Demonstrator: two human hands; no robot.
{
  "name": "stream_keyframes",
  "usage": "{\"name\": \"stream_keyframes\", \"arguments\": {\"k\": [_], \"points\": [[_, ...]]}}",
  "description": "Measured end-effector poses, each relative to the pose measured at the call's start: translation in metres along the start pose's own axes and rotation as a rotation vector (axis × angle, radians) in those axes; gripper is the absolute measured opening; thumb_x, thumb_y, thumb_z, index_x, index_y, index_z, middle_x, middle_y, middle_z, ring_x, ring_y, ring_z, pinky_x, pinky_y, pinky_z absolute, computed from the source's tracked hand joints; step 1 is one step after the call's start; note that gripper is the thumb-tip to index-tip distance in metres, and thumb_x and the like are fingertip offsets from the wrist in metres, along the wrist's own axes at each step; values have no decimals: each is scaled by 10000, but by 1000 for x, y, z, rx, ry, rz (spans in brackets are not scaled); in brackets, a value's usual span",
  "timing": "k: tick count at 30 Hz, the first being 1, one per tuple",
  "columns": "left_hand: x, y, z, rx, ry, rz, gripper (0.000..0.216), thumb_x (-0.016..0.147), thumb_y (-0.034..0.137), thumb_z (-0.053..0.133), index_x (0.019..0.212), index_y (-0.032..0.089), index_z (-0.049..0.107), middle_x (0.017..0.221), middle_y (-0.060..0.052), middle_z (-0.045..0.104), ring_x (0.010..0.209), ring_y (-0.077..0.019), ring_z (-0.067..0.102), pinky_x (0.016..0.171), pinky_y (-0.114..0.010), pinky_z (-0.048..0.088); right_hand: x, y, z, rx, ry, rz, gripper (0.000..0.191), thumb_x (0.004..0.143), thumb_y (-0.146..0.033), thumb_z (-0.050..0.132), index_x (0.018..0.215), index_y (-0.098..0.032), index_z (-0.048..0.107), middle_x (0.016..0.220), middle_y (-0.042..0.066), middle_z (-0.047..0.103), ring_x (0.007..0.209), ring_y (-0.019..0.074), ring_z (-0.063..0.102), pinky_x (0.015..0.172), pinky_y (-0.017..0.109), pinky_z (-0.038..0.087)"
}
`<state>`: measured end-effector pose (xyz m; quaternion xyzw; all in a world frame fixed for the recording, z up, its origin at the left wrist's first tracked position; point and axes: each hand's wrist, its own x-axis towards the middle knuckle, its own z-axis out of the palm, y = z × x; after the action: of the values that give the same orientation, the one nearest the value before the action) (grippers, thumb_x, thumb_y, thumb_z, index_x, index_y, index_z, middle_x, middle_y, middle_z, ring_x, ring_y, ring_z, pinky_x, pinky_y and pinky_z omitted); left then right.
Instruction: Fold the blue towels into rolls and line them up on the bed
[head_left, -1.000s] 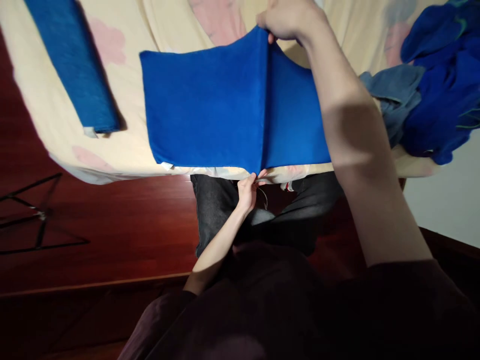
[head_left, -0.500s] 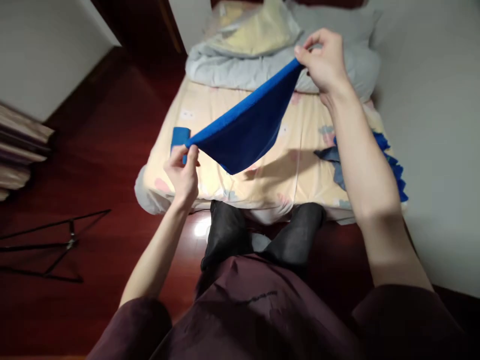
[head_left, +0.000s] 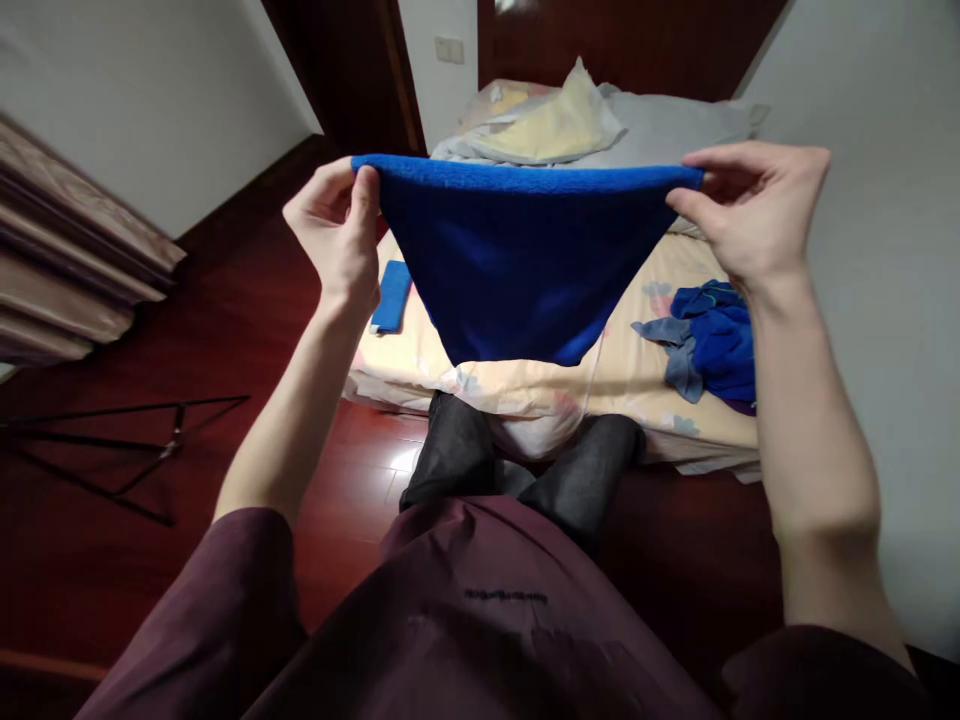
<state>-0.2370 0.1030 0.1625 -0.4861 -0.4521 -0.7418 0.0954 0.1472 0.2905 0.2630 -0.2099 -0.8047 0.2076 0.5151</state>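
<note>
A bright blue towel [head_left: 517,265] hangs in the air in front of me, folded over so its top edge runs level between my hands. My left hand [head_left: 337,235] pinches the towel's left top corner. My right hand [head_left: 754,210] pinches the right top corner, fingers closed on the cloth. The towel sags to a rounded point above the foot of a bed [head_left: 637,380] with a pale yellow patterned sheet.
A folded blue cloth [head_left: 391,296] lies on the bed's left side, and a heap of blue and grey cloths [head_left: 709,340] on its right. Grey bedding and a yellow pillow are piled at the head. A black stand [head_left: 127,440] lies on the red wooden floor; white walls flank the bed.
The towel went from lying on the bed to being lifted. My left hand rose from the bed's near edge to chest height, and both hands now hold the folded edge level.
</note>
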Motion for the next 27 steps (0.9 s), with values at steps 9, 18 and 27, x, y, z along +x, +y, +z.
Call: {"name": "stream_keyframes", "arguments": {"k": [9, 18, 27], "points": [[1, 0, 5, -149, -257, -158, 562, 831, 615, 893, 1065, 107, 830, 995, -51, 753, 837, -122, 736, 702, -206, 539, -60, -14, -35, -37, -29, 133, 392, 707, -365, 1044, 960, -123, 868, 867, 63, 828, 767, 193, 802, 757, 360, 714], [-13, 25, 7, -146, -385, -352, 530, 820, 566, 912, 1001, 73, 840, 1030, -77, 793, 899, -140, 749, 749, -224, 513, -109, -42, -59, -185, -22, 355, 455, 640, -506, 1058, 947, -210, 899, 930, 97, 842, 817, 283, 818, 806, 478, 745], [-27, 41, -2, -207, -444, -534, 485, 784, 514, 950, 896, 64, 809, 764, -19, 678, 665, -64, 617, 625, -202, 454, -129, -57, -75, -209, -17, 560, 594, 503, -698, 1047, 895, -281, 888, 906, 96, 827, 806, 327, 804, 897, 634, 710]]}}
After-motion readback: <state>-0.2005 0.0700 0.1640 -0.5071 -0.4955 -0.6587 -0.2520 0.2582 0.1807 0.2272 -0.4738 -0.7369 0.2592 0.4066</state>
